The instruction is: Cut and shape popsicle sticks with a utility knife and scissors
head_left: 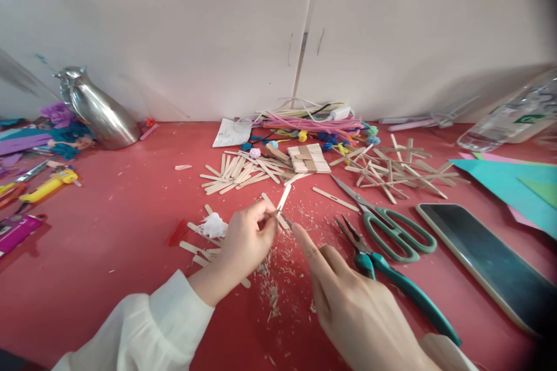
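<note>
My left hand [252,235] pinches a wooden craft stick [285,197] between thumb and forefinger; the stick points up and away, with a small dark notch near the fingers. Close by on the right, my right hand [348,290] has its forefinger stretched along a thin dark tip [288,221] that meets the work. The other fingers curl in, and the rest of what they hold is hidden. Pale wood shavings [272,290] lie scattered beneath both hands. Another craft stick [335,199] with a slit rests flat beyond my right hand.
Teal-handled pliers [404,290], green-handled scissors [400,232] and a phone [483,261] lie right. Loose craft sticks [237,171] and pink pipe cleaners [313,123] spread along the back. A metal jug [102,110] and yellow glue gun [50,185] are left; a clear bottle [509,116] is far right.
</note>
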Action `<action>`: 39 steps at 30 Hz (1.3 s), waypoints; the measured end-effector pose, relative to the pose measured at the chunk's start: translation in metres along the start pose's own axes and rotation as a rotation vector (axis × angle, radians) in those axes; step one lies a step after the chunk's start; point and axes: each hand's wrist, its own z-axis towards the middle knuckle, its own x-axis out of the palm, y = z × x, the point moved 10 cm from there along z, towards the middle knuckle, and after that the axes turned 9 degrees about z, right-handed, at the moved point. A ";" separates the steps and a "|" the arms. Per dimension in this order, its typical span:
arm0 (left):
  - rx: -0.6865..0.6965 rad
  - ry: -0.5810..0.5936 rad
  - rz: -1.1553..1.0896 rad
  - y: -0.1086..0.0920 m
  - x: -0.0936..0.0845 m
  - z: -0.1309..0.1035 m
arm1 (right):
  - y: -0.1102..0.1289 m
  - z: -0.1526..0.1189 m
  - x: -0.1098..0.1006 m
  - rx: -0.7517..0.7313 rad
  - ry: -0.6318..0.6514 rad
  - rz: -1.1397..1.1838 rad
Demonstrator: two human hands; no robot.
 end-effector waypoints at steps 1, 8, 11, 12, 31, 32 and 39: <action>0.001 0.002 0.002 0.000 0.000 0.000 | 0.002 0.000 0.000 -0.017 0.008 -0.063; -0.043 -0.001 -0.059 0.004 -0.003 0.002 | -0.009 0.004 -0.019 0.065 -0.060 0.078; -0.106 0.028 -0.189 0.011 0.002 0.001 | -0.043 0.005 -0.027 0.333 -0.162 0.512; -0.103 0.053 -0.248 0.011 0.006 0.000 | -0.055 0.003 -0.023 0.452 -0.176 0.651; 0.205 0.230 -0.024 -0.030 0.025 -0.021 | -0.091 -0.009 0.028 0.936 -0.169 1.274; 0.212 0.225 -0.010 -0.031 0.024 -0.021 | -0.092 -0.009 0.028 0.939 -0.173 1.280; 0.111 0.329 -0.151 -0.027 0.033 -0.019 | -0.088 -0.005 0.029 0.895 -0.178 1.337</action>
